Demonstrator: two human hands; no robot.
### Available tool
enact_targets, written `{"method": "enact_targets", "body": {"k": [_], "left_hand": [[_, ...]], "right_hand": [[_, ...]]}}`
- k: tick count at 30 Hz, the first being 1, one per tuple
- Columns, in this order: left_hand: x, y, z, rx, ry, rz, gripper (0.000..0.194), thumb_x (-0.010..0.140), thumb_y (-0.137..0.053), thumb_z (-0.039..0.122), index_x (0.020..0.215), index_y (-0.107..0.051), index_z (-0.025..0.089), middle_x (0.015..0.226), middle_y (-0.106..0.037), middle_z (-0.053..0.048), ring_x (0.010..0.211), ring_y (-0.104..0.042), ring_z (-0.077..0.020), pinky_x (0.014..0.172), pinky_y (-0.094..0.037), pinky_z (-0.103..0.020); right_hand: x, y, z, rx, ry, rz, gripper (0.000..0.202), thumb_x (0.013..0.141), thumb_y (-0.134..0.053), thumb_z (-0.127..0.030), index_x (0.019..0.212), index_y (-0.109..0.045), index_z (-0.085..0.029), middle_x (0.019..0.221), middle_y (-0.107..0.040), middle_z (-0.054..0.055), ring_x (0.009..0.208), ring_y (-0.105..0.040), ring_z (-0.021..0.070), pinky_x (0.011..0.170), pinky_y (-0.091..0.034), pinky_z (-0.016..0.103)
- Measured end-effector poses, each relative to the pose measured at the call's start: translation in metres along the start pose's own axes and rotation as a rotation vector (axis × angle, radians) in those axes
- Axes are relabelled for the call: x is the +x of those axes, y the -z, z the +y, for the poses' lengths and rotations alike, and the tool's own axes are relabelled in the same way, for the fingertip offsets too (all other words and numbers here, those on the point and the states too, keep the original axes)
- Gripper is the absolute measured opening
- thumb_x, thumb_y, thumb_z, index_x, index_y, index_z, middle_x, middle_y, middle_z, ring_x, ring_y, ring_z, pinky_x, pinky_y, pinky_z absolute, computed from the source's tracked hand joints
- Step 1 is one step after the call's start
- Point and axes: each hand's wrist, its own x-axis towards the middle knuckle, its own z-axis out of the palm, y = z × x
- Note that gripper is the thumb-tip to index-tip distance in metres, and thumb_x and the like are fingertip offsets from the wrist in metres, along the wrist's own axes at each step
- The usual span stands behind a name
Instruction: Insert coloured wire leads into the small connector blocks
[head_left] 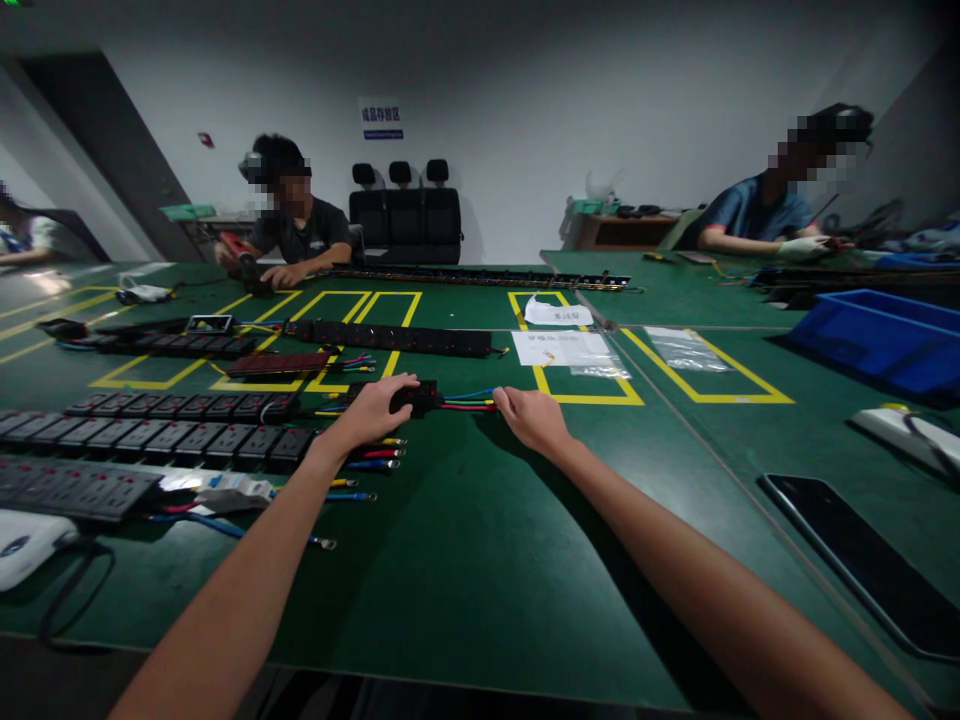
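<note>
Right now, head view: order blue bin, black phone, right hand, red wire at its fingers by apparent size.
1. Blue bin and black phone: too alike to rank.
2. Right hand.
3. Red wire, thin.

Matt plastic block (429,396) at eight o'clock; smooth, semi-gloss table (480,570); shiny metal lugs (324,544) at seven, matt plastic strips (157,442) at nine, plastic bin (892,345) at three, glossy phone (862,560) at four.
</note>
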Motion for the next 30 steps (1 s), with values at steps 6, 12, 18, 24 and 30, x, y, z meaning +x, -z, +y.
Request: {"method": "enact_targets", "body": {"k": [6, 12, 18, 24, 30], "left_hand": [[-0.001, 0.0002, -0.0036, 0.065, -0.011, -0.038, 0.043, 0.091, -0.058, 0.027, 0.131, -0.066, 0.015, 0.142, -0.063, -0.014, 0.134, -0.059, -0.0278, 0.117, -0.043, -0.048], [-0.0018, -0.0016, -0.0069, 0.051, -0.015, -0.057, 0.041, 0.096, -0.054, 0.027, 0.133, -0.066, 0.014, 0.146, -0.059, -0.015, 0.137, -0.056, -0.0278, 0.12, -0.04, -0.05], [-0.0015, 0.0004, -0.0017, 0.056, -0.006, -0.044, 0.038, 0.096, -0.056, 0.027, 0.131, -0.067, 0.016, 0.144, -0.062, -0.014, 0.135, -0.057, -0.0267, 0.119, -0.041, -0.049], [-0.0014, 0.0013, 0.0018, 0.042, 0.004, -0.031, 0.037, 0.095, -0.057, 0.028, 0.129, -0.069, 0.017, 0.144, -0.062, -0.012, 0.134, -0.059, -0.0267, 0.118, -0.042, -0.049], [-0.0012, -0.0003, -0.001, 0.053, 0.004, -0.033, 0.037, 0.096, -0.056, 0.029, 0.127, -0.07, 0.015, 0.142, -0.063, -0.013, 0.133, -0.06, -0.0263, 0.119, -0.042, -0.047]], "right_hand": [[0.0009, -0.002, 0.0002, -0.028, -0.009, 0.002, 0.058, 0.109, -0.025, -0.05, 0.097, -0.074, -0.021, 0.085, -0.076, 0.007, 0.073, -0.066, 0.0193, 0.059, -0.025, 0.029], [0.0003, -0.0008, -0.0001, -0.021, -0.005, 0.002, 0.057, 0.109, -0.026, -0.049, 0.097, -0.074, -0.021, 0.085, -0.076, 0.008, 0.073, -0.067, 0.0193, 0.06, -0.026, 0.028], [0.0001, -0.0014, 0.0006, -0.02, -0.001, 0.011, 0.057, 0.109, -0.026, -0.049, 0.094, -0.073, -0.021, 0.083, -0.075, 0.007, 0.072, -0.066, 0.0193, 0.058, -0.024, 0.029], [0.0002, -0.0022, 0.0013, -0.026, -0.003, 0.003, 0.056, 0.109, -0.026, -0.05, 0.096, -0.072, -0.021, 0.084, -0.075, 0.007, 0.073, -0.067, 0.0199, 0.058, -0.023, 0.03], [0.0004, -0.0029, 0.0022, -0.035, -0.002, 0.0, 0.056, 0.109, -0.025, -0.05, 0.098, -0.072, -0.021, 0.085, -0.075, 0.007, 0.072, -0.065, 0.0193, 0.058, -0.021, 0.029]]}}
